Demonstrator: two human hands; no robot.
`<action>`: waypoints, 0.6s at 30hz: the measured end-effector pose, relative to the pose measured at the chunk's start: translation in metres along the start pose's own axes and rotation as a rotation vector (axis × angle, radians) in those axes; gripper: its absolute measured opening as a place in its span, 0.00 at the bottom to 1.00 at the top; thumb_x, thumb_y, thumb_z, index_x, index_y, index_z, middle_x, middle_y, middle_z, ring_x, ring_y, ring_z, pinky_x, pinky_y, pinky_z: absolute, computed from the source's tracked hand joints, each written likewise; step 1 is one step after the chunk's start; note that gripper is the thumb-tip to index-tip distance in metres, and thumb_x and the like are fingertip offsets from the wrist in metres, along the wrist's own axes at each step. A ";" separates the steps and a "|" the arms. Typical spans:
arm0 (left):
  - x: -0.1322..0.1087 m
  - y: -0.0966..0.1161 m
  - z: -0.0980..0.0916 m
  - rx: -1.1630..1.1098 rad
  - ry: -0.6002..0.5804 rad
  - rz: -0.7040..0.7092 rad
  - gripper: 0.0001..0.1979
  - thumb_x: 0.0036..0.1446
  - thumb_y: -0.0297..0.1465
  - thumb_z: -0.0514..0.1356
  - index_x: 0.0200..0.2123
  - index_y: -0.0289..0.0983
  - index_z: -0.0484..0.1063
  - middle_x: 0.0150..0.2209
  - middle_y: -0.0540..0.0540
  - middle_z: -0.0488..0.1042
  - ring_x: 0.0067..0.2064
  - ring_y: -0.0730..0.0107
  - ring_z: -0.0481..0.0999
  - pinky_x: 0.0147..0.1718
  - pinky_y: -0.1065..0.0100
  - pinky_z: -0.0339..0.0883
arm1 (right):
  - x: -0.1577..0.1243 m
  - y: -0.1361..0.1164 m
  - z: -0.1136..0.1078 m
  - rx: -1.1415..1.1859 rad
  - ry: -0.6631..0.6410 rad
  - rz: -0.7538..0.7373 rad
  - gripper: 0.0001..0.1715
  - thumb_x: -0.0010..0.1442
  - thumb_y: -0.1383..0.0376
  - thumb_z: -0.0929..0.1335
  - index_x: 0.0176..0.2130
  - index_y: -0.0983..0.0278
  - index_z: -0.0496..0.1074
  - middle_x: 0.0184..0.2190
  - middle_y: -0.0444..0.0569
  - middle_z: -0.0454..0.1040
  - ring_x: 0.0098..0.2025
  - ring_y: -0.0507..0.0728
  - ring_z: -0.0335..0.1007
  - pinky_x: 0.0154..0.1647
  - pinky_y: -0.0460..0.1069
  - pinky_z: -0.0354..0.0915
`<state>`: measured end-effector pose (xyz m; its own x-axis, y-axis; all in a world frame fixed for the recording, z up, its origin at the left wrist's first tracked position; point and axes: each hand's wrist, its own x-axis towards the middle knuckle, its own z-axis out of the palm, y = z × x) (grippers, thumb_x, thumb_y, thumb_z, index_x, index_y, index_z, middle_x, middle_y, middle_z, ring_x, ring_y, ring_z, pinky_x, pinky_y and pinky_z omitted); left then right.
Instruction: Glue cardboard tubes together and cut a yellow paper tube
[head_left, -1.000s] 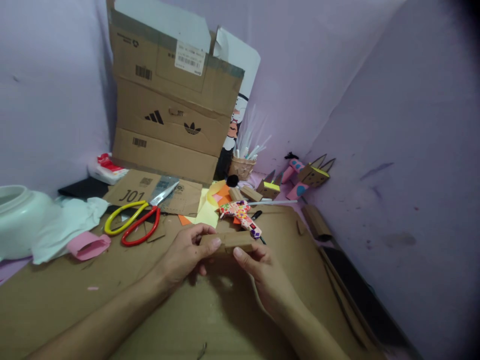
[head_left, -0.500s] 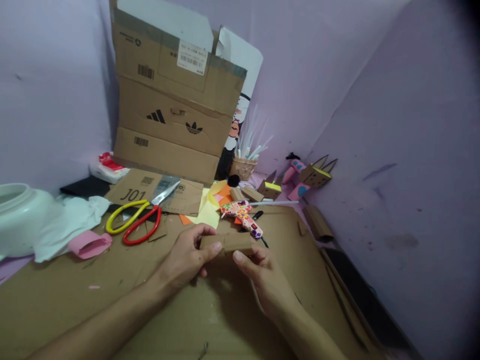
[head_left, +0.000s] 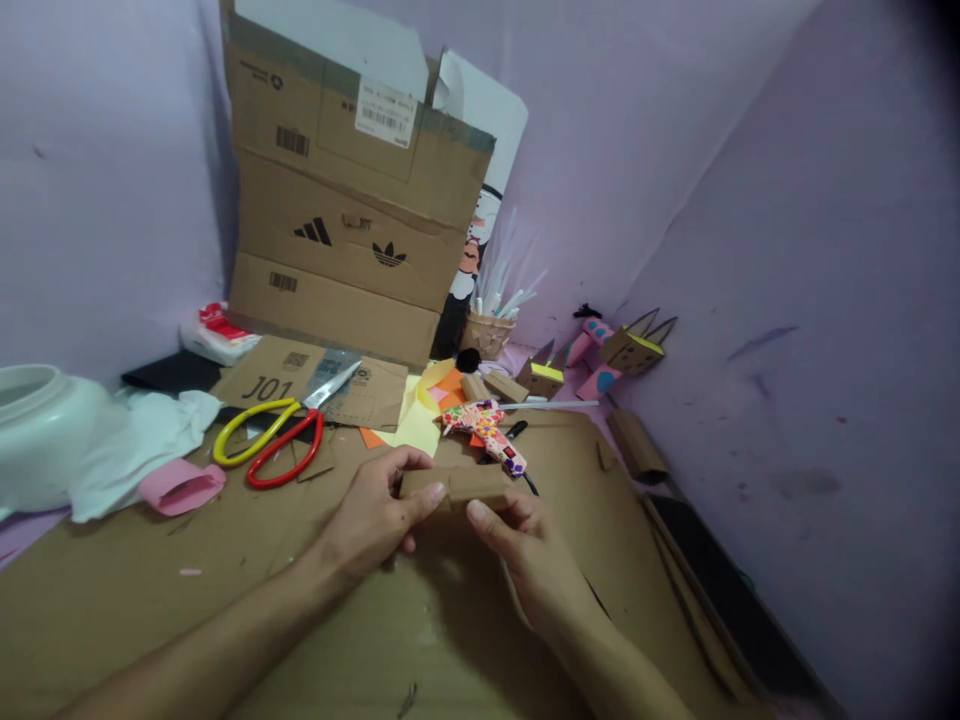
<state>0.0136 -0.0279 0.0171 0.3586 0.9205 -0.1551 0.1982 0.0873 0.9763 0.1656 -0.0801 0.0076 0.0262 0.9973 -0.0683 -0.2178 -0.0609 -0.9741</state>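
Note:
A small folded cardboard block [head_left: 457, 485] is held just above a big cardboard sheet [head_left: 225, 600] that covers the work surface. My left hand [head_left: 367, 515] pinches the block's left end with thumb and fingers. My right hand [head_left: 525, 555] grips its right end, thumb on the near face. Right behind the block lies a glue gun [head_left: 487, 430] wrapped in flowery paper. Scissors with one yellow and one red handle [head_left: 274, 445] lie to the left of my hands.
A tall shoe carton [head_left: 337, 200] stands at the back. Yellow and orange paper scraps [head_left: 416, 415] lie before it. A small basket of sticks [head_left: 487, 330] and several small cardboard figures [head_left: 592, 360] sit at the back right. A white jar [head_left: 37, 430] and pink paper [head_left: 180, 487] are at left.
Both hands keep their hold on the cardboard block with almost no motion; the view has shifted only slightly.

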 end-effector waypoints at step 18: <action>-0.002 0.005 0.000 0.026 -0.001 0.080 0.20 0.44 0.40 0.63 0.39 0.36 0.66 0.30 0.50 0.68 0.23 0.75 0.65 0.16 0.74 0.63 | 0.001 -0.002 0.000 -0.027 0.124 0.025 0.15 0.47 0.55 0.73 0.29 0.65 0.77 0.26 0.48 0.77 0.27 0.55 0.70 0.32 0.50 0.65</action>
<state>0.0141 -0.0291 0.0219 0.3752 0.9237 -0.0771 0.1926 0.0036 0.9813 0.1661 -0.0790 0.0099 0.1422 0.9829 -0.1174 -0.1932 -0.0887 -0.9771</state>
